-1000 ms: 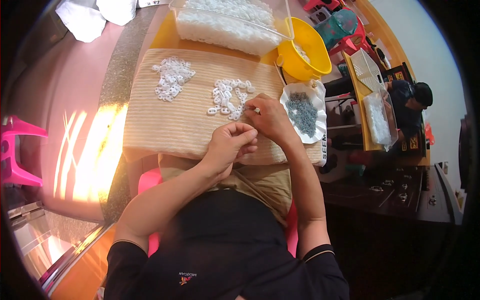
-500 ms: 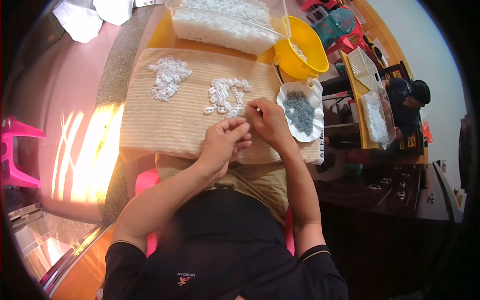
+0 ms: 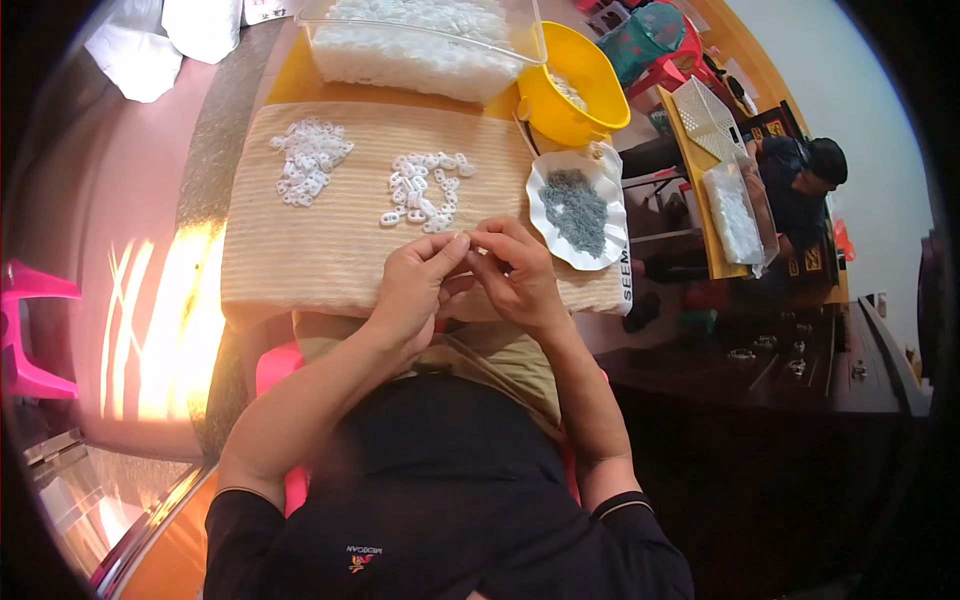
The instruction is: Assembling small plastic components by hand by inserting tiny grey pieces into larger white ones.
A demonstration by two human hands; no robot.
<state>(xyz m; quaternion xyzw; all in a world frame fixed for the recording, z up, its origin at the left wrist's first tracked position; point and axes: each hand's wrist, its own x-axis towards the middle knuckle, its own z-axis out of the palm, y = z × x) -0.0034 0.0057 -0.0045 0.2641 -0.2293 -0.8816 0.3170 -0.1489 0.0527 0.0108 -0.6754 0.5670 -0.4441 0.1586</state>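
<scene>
My left hand [image 3: 408, 290] and my right hand [image 3: 522, 278] meet fingertip to fingertip over the near part of a striped beige cloth [image 3: 300, 255]. Both are closed in a pinch; whatever lies between the fingers is too small to make out. Just beyond them is a loose ring of small white plastic pieces with holes [image 3: 407, 190]. A denser pile of similar white pieces [image 3: 313, 160] sits farther left. To the right of my right hand, a white wavy-rimmed dish [image 3: 540, 225] holds many tiny dark grey parts [image 3: 577, 212].
At the far edge stands a clear plastic bin [image 3: 400, 85] full of white pieces, beside a yellow bucket [image 3: 570, 115]. Another person [image 3: 795, 190] sits at right by a yellow table [image 3: 715, 240] with a clear container. A pink stool [image 3: 35, 335] stands at left.
My right hand has come from beside the loose white pieces to meet my left hand, and their fingertips are now together. The whole view has shifted slightly.
</scene>
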